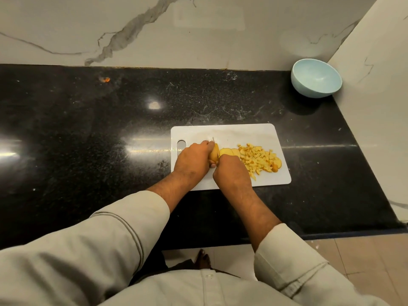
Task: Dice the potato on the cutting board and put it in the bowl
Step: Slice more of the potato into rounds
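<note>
A white cutting board (242, 131) lies on the black counter. My left hand (193, 161) grips the uncut end of a yellow potato (214, 154). My right hand (230, 171) grips a knife whose handle is hidden; its thin blade (215, 145) stands in the potato just right of my left fingers. Cut round slices (229, 151) lie right of the blade, and a pile of diced pieces (259, 161) spreads further right on the board. A pale blue bowl (316, 77) stands empty at the back right corner, far from both hands.
The black stone counter (88, 129) stretches left of the board. A marble wall runs along the back, and a side wall (375, 85) closes the right end beside the bowl. The counter's front edge is below my forearms.
</note>
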`<state>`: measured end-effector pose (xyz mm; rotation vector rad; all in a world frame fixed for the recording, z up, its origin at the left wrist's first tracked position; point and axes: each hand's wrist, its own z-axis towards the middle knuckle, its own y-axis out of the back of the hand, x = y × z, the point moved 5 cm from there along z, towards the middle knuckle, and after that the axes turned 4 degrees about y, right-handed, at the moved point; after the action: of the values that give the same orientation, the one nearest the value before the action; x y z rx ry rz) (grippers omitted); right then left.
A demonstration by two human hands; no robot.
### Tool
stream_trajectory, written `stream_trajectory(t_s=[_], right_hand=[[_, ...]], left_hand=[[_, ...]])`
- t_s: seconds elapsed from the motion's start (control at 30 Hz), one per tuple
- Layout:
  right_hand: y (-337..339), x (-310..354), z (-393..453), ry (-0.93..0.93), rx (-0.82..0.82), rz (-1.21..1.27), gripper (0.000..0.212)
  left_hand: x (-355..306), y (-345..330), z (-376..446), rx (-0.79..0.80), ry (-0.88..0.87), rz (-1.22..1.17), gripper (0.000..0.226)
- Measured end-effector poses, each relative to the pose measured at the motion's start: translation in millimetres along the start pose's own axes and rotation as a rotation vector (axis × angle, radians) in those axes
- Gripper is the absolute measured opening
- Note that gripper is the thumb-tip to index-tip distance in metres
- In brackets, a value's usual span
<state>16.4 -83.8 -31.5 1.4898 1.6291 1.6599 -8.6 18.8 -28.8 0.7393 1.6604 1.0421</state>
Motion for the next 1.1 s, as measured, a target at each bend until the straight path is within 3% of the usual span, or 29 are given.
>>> stream_trajectory(t_s=[0.13,0.37,0.6,0.83,0.97,1.1], right_hand=[[-5,-10,-10,-0.016,-0.006,-0.014,0.013],[-10,-8,-6,-0.032,-0.025,0.055,0.009],[-28,-21,-41,-0.025,0.090,-0.099,0.008],[-33,-32,-72,-0.041,0.079,-0.113,0.017],[-19,-42,-85,-0.043,0.015,-0.122,0.021],[0,-30,-86,0.028,-0.178,-0.077,0.020]], left_hand=[[6,2,4,0.012,0.060,-0.111,0.050],[2,1,2,-0.005,0.023,-0.023,0.054],[7,1,5,0.025,0.080,-0.135,0.054],[9,-2,5,0.046,0.072,-0.154,0.058],[13,-1,5,0.055,0.097,-0.265,0.051],[14,1,7,0.046,0.118,-0.237,0.054]])
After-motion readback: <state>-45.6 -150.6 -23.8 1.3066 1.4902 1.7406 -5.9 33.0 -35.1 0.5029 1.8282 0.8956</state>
